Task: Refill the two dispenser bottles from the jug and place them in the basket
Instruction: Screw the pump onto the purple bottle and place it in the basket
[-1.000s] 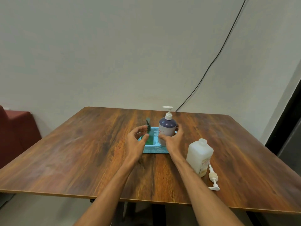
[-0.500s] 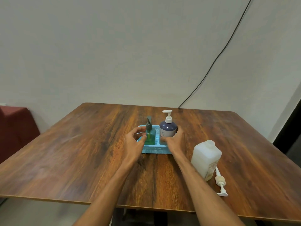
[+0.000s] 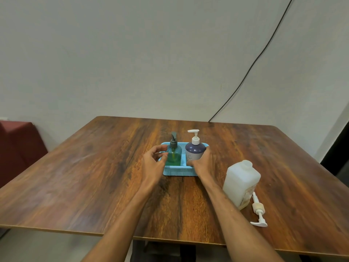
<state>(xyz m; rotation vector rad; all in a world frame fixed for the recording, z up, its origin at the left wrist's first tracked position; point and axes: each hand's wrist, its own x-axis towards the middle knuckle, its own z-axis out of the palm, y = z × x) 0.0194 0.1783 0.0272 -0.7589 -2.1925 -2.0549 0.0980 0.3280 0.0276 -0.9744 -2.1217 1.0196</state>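
- The basket (image 3: 177,172), light blue with perforated walls, sits at the centre of the wooden surface (image 3: 94,167).
- The green bottle (image 3: 173,156), with a dark pump, stands upright in the left part of the basket.
- The purple bottle (image 3: 194,151), with a white pump, stands upright in the right part, just beside the green bottle.
- The left hand (image 3: 152,165) is at the left side of the green bottle. Its fingers (image 3: 160,148) are loosely curved and spread apart. The thumb tip lies at the bottle's edge; contact cannot be confirmed.
- The right hand (image 3: 203,164) grips the lower body of the purple bottle, fingers (image 3: 205,150) wrapped round its right side.
- The jug (image 3: 240,183), translucent white with an open neck, stands upright to the right of the basket, near the right forearm.
- A loose pump (image 3: 258,211) lies flat on the surface just beside the jug.
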